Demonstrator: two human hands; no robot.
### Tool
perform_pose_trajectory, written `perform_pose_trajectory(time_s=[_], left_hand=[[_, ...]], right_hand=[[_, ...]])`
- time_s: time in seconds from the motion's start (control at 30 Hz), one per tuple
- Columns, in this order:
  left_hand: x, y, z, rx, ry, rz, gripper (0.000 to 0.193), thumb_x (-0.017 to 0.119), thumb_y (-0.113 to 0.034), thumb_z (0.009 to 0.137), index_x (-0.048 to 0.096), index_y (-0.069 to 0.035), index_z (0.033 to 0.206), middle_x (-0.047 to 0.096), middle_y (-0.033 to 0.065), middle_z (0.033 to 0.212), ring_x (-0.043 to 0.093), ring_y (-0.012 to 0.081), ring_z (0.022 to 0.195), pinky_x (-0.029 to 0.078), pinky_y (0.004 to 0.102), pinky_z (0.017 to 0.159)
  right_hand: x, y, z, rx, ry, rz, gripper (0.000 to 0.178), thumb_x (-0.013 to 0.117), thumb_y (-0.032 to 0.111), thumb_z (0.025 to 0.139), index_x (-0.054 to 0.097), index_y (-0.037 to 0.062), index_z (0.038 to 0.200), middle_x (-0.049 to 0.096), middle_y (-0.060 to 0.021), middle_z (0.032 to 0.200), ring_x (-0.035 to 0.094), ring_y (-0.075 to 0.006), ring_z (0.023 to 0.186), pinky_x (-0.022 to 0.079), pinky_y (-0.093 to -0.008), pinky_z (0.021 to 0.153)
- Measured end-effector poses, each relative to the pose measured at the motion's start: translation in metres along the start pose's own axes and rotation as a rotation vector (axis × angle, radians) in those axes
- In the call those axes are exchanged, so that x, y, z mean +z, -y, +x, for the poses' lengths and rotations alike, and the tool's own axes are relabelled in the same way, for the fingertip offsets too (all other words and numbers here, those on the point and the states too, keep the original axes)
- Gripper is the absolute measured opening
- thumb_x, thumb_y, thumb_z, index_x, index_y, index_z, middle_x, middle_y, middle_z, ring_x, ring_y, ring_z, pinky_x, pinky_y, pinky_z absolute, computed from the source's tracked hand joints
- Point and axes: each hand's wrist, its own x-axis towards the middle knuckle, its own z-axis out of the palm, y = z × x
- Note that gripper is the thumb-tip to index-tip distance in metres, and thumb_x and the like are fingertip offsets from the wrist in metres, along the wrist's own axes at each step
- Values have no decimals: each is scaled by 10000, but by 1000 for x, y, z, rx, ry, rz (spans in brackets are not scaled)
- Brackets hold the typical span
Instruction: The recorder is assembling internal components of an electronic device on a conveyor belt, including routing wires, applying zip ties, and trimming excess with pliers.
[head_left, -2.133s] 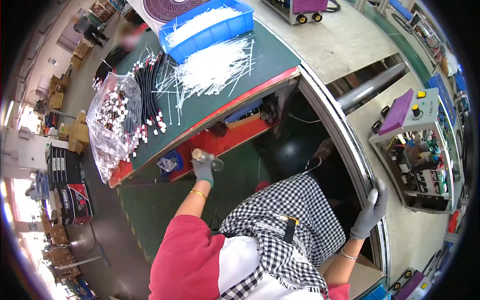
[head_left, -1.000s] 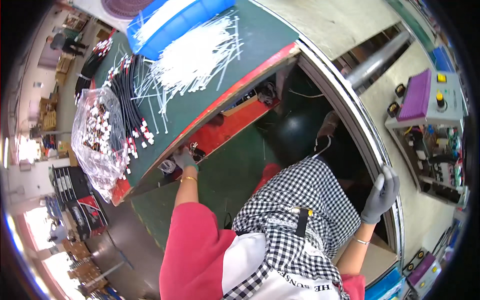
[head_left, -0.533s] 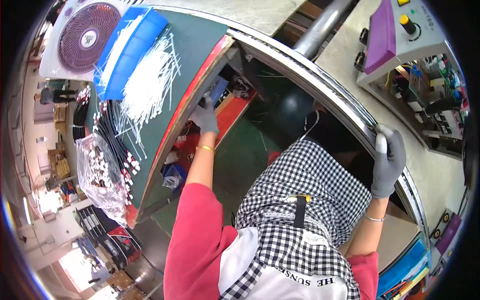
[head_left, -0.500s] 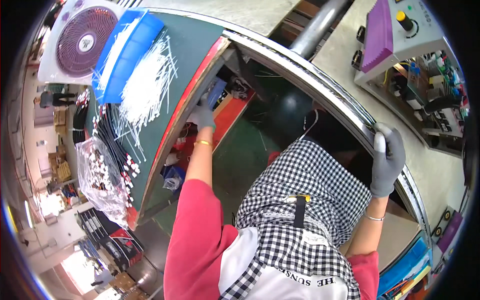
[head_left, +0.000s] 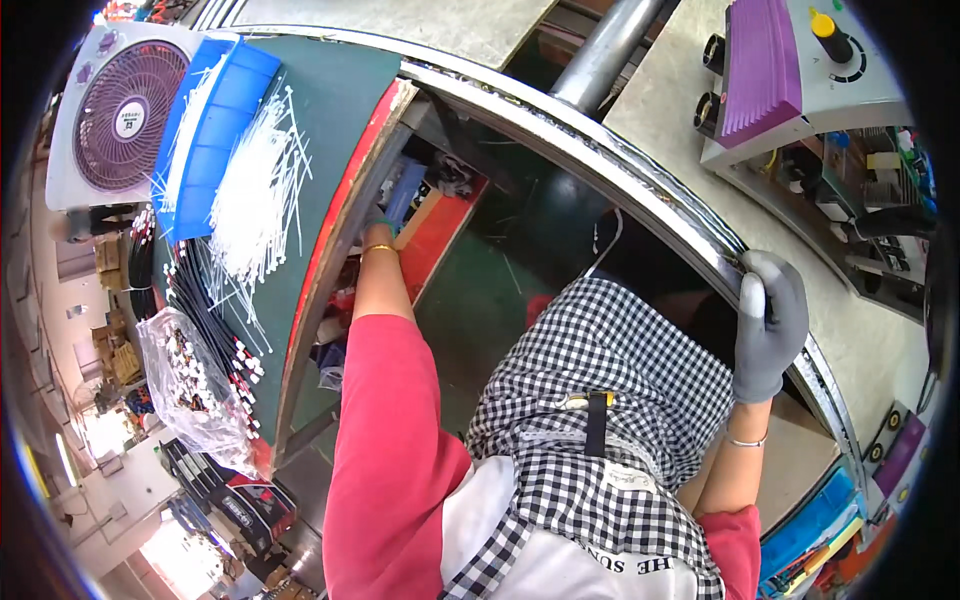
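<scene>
My left arm reaches under the green-topped table (head_left: 345,75), toward a red shelf (head_left: 432,240) below it. Only a bit of my gloved left hand (head_left: 376,230) shows there; its fingers are hidden behind the table's edge. Small things, among them a blue one (head_left: 404,190), lie on the shelf close by. My right hand (head_left: 772,325), in a grey glove with pale fingertips, has its thumb and fingers closed on the metal rail (head_left: 640,170) along the right-hand bench. Whether something thin is also pinched there cannot be made out.
On the green table lie a heap of white cable ties (head_left: 262,190), a blue bin (head_left: 205,140), black cables with white connectors (head_left: 205,290) and a clear bag of parts (head_left: 195,385). A fan (head_left: 130,120) stands beyond. A purple-and-grey machine (head_left: 800,90) stands at the right.
My left hand has gone deeper under the table, toward the left, and less of it shows. My right hand stays at the rail. The view has shifted slightly.
</scene>
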Motion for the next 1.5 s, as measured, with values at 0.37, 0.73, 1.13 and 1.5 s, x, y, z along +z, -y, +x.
perform_pose_trajectory(time_s=[0.37, 0.73, 1.13, 1.5], left_hand=[[3, -2, 6, -56, 79, -18, 607, 588, -329, 931, 457, 31, 1402, 477, 243, 1446, 448, 411, 1338, 370, 451, 1104], [-19, -3, -14, -144, 78, -152, 657, 606, -319, 909, 426, 39, 1430, 444, 249, 1479, 429, 418, 1358, 365, 459, 1117], [-15, -80, -255, 518, 554, -456, 599, 667, -318, 890, 494, -55, 1400, 530, 207, 1396, 502, 362, 1305, 398, 421, 1094], [-28, -148, -317, 1082, 760, -120, 399, 577, -317, 905, 652, -126, 1247, 625, 202, 1246, 633, 370, 997, 457, 462, 939]], right_hand=[[2, 0, 0, -11, -14, -5, 129, 643, 20, 879, 677, -6, 1000, 684, -140, 999, 645, -265, 901, 505, -333, 824], [0, 4, 2, -41, 0, 3, 158, 664, 21, 851, 686, 13, 1007, 689, -136, 974, 640, -274, 900, 503, -345, 821], [-6, 1, -2, -101, -40, 68, 138, 685, 78, 857, 684, 43, 991, 653, -106, 892, 603, -272, 824, 482, -355, 751], [-13, 3, -5, -135, -96, 81, 138, 688, 115, 861, 687, 66, 991, 609, -104, 831, 581, -271, 774, 467, -368, 694]])
